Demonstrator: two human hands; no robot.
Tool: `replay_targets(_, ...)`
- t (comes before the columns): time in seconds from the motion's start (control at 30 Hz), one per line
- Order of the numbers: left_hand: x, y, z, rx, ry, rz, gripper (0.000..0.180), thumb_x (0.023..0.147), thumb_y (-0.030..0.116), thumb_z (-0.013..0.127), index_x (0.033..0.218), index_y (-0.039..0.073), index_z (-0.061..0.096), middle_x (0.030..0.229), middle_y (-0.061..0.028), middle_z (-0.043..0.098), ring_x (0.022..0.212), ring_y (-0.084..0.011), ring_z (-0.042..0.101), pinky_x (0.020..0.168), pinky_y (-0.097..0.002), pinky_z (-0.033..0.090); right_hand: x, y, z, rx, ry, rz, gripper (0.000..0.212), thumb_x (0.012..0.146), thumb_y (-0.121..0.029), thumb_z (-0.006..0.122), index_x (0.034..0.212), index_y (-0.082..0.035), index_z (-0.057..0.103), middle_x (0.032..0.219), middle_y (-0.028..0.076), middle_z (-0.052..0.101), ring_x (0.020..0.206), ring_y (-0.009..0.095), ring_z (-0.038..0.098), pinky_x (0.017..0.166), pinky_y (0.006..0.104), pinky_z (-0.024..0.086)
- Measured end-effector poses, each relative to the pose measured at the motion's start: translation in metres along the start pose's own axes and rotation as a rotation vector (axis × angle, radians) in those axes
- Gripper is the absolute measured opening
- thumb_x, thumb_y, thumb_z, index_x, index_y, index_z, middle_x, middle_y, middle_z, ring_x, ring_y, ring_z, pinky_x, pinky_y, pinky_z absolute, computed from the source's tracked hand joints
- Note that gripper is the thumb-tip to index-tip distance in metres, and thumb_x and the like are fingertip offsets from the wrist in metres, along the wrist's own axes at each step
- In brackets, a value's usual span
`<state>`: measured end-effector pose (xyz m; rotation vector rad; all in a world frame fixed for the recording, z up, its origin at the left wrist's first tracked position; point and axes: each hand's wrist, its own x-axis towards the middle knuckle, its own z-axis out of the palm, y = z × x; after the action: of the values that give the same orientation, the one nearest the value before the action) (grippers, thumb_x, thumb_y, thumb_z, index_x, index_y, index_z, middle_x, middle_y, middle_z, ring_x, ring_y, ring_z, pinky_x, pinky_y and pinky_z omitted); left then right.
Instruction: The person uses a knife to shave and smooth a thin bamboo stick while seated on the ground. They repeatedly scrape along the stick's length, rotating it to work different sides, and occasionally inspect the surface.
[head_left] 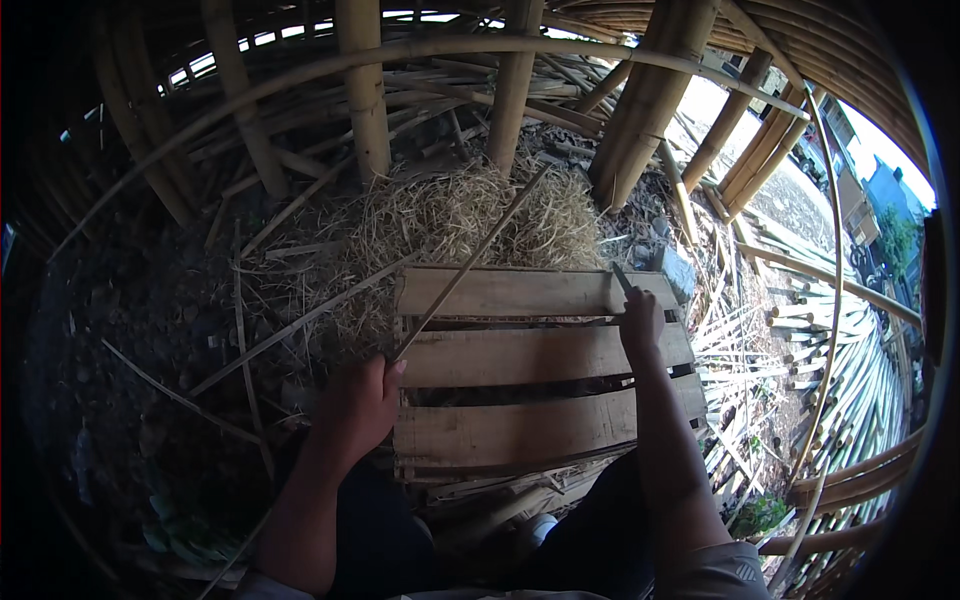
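Left hand (358, 405) was closed around a thin bamboo strip (470, 262) running up-right across the wooden pallet (520, 292); right hand (640, 325) gripped a small blade (621, 277) nearby.

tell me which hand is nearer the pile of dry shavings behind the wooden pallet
Left. The left hand grips a thin bamboo strip at the pallet's left edge, just below the shavings. The right hand holds a blade farther right.
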<state>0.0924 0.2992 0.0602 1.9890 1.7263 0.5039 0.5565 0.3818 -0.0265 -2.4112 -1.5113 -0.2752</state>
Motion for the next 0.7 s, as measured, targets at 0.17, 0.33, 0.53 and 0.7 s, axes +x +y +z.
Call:
replay_targets(0.17, -0.007, -0.006, -0.003, 0.015, 0.007, -0.010, 0.037, 0.105, 0.031, 0.055, 0.090, -0.003, 0.059, 0.084, -0.0286, 0.064, 0.086, -0.0512, 0.063, 0.074, -0.0564, 0.048, -0.016, -0.027, -0.019, 0.422, -0.002, -0.544, 0.033, 0.082, 0.011, 0.058, 0.107, -0.003, 0.075, 0.089, 0.020, 0.070, 0.085, 0.038, 0.069, 0.071, 0.0465, 0.053)
replay_targets(0.33, -0.008, -0.012, 0.006, 0.056, 0.009, 0.033, 0.036, 0.104, 0.032, 0.055, 0.090, -0.001, 0.062, 0.081, -0.0263, 0.066, 0.082, -0.0481, 0.065, 0.076, -0.0565, 0.051, -0.039, -0.052, -0.040, 0.517, -0.224, -0.613, 0.030, 0.084, 0.008, 0.064, 0.106, -0.007, 0.077, 0.091, 0.018, 0.072, 0.085, 0.038, 0.069, 0.074, 0.0457, 0.054)
replay_targets(0.53, -0.009, 0.005, 0.003, 0.025, -0.051, 0.018, 0.037, 0.105, 0.032, 0.054, 0.089, -0.001, 0.063, 0.081, -0.0260, 0.066, 0.082, -0.0474, 0.066, 0.077, -0.0558, 0.051, -0.002, 0.031, -0.020, 0.088, 0.152, -0.004, 0.022, 0.083, 0.002, 0.070, 0.103, -0.006, 0.078, 0.085, 0.017, 0.074, 0.077, 0.037, 0.071, 0.068, 0.0446, 0.055)
replay_targets(0.7, -0.014, -0.003, 0.000, 0.057, -0.023, -0.030, 0.038, 0.105, 0.032, 0.054, 0.088, -0.001, 0.063, 0.082, -0.0259, 0.066, 0.083, -0.0471, 0.066, 0.075, -0.0555, 0.051, -0.026, -0.017, -0.060, 0.570, -0.287, -0.249, 0.012, 0.084, -0.009, 0.078, 0.095, -0.003, 0.079, 0.089, 0.022, 0.075, 0.084, 0.037, 0.074, 0.066, 0.0440, 0.057)
